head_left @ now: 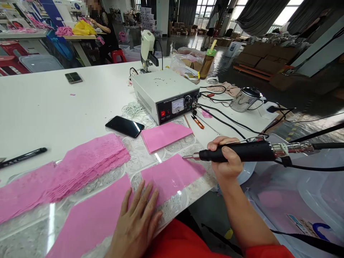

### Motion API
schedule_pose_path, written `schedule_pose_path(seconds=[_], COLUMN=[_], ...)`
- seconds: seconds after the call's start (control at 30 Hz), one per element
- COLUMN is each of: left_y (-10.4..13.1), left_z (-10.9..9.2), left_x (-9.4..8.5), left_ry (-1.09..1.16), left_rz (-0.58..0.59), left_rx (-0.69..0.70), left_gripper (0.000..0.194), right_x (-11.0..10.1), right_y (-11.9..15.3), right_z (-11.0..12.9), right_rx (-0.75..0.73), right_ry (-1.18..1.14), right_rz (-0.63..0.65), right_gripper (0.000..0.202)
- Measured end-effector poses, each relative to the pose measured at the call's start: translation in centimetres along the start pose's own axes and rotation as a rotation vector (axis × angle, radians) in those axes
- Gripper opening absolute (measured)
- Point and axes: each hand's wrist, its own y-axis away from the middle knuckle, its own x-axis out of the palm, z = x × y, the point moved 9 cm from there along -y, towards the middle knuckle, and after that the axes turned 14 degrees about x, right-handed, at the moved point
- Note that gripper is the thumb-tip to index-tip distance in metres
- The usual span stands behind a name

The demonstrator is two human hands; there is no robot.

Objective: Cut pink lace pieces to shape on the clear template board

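Thread [135,110], pale and tangled, lies between a black phone [125,126] and a boxy off-white metal unit [165,86] on the white table [40,100]. Stacked pink cloth [165,137] separates the unit from a pink cloth sheet [172,177] at the table's near edge. The left hand [139,215] lies palm down, fingers slightly spread, across that sheet and a second pink sheet [96,211]; the right hand [228,159] grips a cylindrical black tool [252,151], metal tip [192,156] at the first's far edge.
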Motion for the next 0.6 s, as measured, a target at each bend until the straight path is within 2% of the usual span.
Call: schedule_pose_path(seconds=[0.3,0.6], left_y=[0.0,-0.3], left_z=[0.0,0.0], left_x=[-0.1,-0.1], left_ry=[0.030,0.016], left_rz=[-0.037,-0.024], left_rx=[-0.018,0.001], left_gripper=[0.036,0.035], right_x=[-2.6,-2.7], right_y=[0.0,0.3], right_z=[1.4,1.6], right_rx=[-0.005,-0.019], right_ry=[-0.028,-0.033], right_rz=[-0.094,-0.059], right_gripper=[0.011,0.013])
